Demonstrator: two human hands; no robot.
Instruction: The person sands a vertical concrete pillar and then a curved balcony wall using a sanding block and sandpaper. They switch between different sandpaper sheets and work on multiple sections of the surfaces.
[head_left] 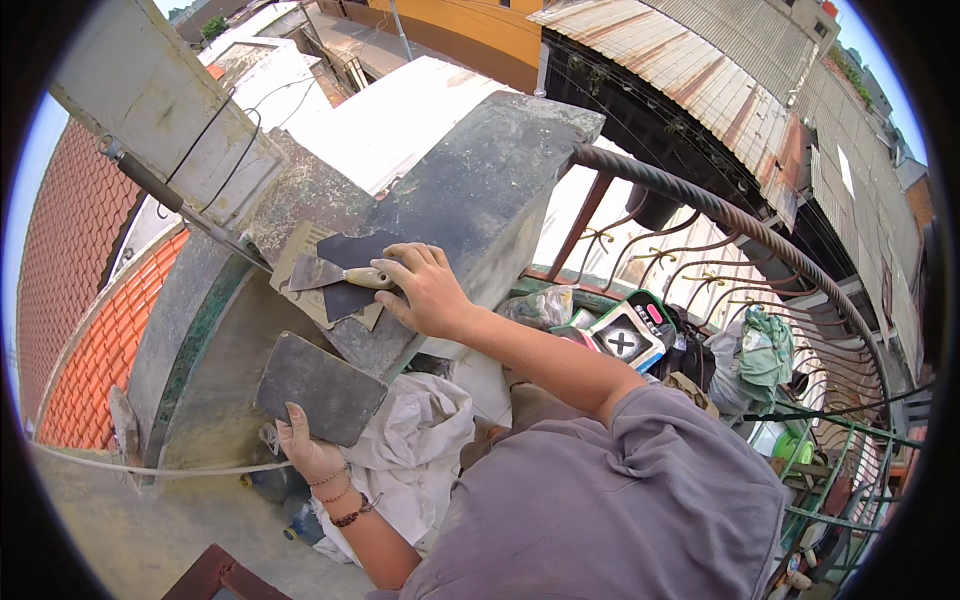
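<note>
My left hand (308, 452) grips the lower edge of a dark grey, flat rectangular board (322, 388), thumb on top and the other fingers hidden beneath. On the concrete ledge, my right hand (428, 288) has its fingers closed about the handle end of a putty knife (318, 273). The knife has a broad metal blade pointing left and a pale, worn handle. Under it lies a dark sheet (352, 298), which looks like sandpaper, with a piece of brown cardboard (300, 245) below that.
A white cloth sack (415, 420) lies crumpled beside the ledge. Curved metal railing (720, 200) runs along the right, with bags and a green-edged container (630, 335) before it. A pale pillar (170, 110) rises at the left; rooftops lie beyond the ledge.
</note>
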